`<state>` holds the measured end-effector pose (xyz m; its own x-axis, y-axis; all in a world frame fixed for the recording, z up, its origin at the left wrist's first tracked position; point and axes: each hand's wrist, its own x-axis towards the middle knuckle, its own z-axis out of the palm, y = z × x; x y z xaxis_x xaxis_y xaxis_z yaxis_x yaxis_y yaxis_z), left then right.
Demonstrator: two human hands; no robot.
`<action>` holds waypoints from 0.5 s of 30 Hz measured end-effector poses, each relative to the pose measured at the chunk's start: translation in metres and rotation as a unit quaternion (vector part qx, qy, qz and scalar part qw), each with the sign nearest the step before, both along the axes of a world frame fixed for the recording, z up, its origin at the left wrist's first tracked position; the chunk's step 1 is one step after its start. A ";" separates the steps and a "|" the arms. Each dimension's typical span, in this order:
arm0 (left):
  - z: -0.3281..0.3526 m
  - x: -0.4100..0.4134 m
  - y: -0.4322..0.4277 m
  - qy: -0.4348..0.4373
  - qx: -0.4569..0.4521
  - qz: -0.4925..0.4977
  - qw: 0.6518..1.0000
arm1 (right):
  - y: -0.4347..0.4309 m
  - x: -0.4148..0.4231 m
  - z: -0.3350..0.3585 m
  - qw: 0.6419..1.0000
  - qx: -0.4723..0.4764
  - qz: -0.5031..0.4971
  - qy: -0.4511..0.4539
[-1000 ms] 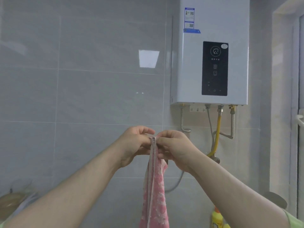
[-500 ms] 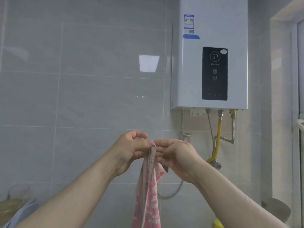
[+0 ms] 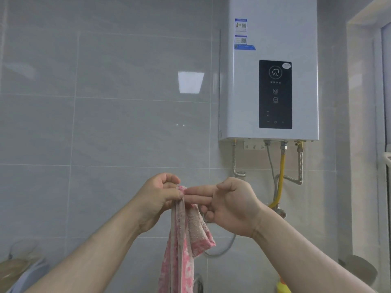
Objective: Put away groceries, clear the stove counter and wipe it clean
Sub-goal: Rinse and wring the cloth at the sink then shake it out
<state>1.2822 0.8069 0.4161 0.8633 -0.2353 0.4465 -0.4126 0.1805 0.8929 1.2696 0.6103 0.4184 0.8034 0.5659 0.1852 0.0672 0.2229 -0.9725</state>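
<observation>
Left hand point(image 3: 160, 195) was raised before the wall point(image 3: 105, 123), thumb and curled fingers pinching the top edge of the cloth point(image 3: 186, 240). That cloth, pink and patterned, hung straight down from the pinch, below and between both hands, with one fold flaring out under the right hand point(image 3: 230, 208). The right hand was held just beside the left, level with it. Its index and middle fingers point(image 3: 198, 194) were extended straight, their tips touching the cloth top next to the left thumb. Its thumb was lifted clear, and its other two fingers were loosely curled, holding nothing. Whether the extended fingers gripped any fabric could not be determined. A heater point(image 3: 268, 68) was mounted above the right hand, with a dark panel on its front. A yellow hose point(image 3: 281, 172) ran down from it to just behind the right wrist. A yellow bottle point(image 3: 282, 287) showed partly, far below the right forearm.
</observation>
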 end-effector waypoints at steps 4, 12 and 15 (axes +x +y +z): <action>0.003 -0.002 0.000 0.008 -0.013 -0.016 1.000 | -0.003 0.000 0.001 1.000 0.011 0.002 0.003; 0.014 0.001 0.004 0.006 -0.017 -0.038 0.999 | -0.015 0.021 -0.049 0.950 -0.206 -0.124 -0.201; 0.020 0.001 0.006 0.000 -0.020 -0.027 0.999 | -0.022 0.026 -0.071 0.938 -0.229 -0.165 -0.202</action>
